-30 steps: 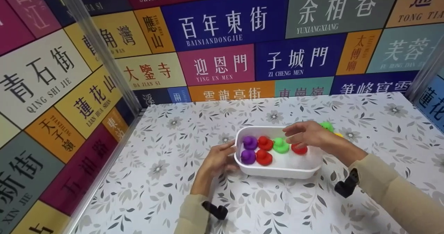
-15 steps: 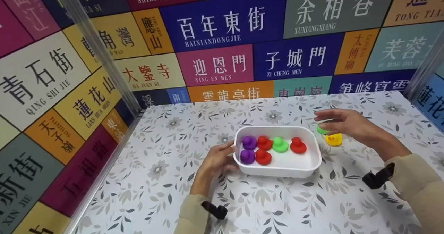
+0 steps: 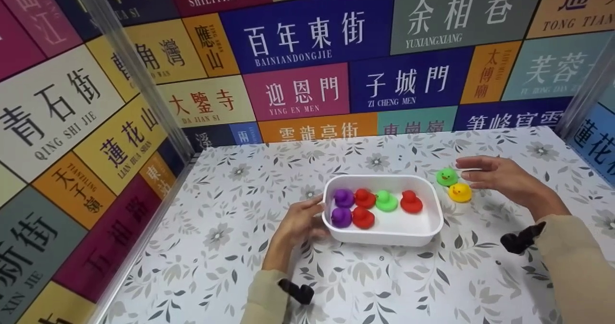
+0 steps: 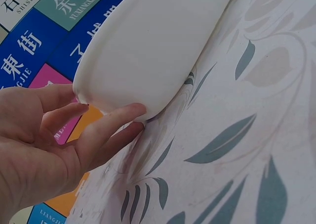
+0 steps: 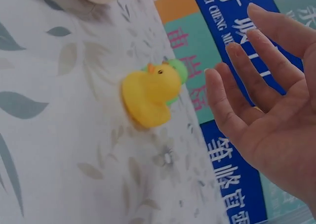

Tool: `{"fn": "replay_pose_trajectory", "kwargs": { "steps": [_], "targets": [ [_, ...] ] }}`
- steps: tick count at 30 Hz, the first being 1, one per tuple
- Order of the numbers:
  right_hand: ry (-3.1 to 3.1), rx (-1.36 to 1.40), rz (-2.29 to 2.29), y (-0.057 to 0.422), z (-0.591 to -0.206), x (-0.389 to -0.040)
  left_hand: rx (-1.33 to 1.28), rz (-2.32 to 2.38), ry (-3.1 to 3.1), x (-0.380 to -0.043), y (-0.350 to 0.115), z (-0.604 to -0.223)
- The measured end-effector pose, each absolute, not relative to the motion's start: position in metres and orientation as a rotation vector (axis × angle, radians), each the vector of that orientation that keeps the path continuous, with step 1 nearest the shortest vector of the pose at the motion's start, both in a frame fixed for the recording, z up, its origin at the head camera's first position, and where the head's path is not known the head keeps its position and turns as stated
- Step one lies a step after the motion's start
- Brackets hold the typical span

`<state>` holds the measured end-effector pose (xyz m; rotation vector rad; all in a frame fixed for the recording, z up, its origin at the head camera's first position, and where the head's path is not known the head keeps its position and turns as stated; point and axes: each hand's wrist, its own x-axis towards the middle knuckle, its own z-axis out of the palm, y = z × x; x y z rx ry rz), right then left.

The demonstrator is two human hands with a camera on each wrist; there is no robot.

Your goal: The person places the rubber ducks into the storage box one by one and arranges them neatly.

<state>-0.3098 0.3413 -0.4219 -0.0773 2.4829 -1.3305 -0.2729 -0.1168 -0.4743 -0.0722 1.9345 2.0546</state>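
My left hand (image 3: 299,224) touches the left end of a white oval tub (image 3: 384,236), its fingertips against the rim and outer wall. In the left wrist view those fingers rest lightly on the tub wall (image 4: 148,51). Inside the tub sit two purple rubber ducks (image 3: 342,217), three red rubber ducks (image 3: 412,202) and a light green one (image 3: 386,201). My right hand (image 3: 504,179), fingers extended and holding nothing, hovers just right of a green rubber duck (image 3: 447,176) and a yellow rubber duck (image 3: 460,193). The right wrist view shows the yellow duck (image 5: 150,95) partly covering the green one.
A white cloth with a grey leaf and flower print covers the table (image 3: 216,266). Behind it stands a wall of coloured sign panels (image 3: 307,35), with a clear corner strip (image 3: 158,93) at the left. Small black devices (image 3: 521,238) are strapped at both sleeves.
My right hand has moved from above the tub to the right, beside the two ducks on the table, leaving the rightmost red duck uncovered. The left hand stays at the tub.
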Motion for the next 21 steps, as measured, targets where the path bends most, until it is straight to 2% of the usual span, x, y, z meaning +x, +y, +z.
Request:
{"fn": "replay_pose_trajectory", "kwargs": {
  "steps": [11,21],
  "targets": [
    [2.434,-0.011,-1.376,0.351,-0.457,-0.314,-0.048,2.071,1.91,-0.273,-0.117,-0.474],
    [2.471,0.053,-1.331,0.351,-0.469,-0.316,-0.059,2.064,1.907,-0.274,-0.118,-0.475]
  ]
}}
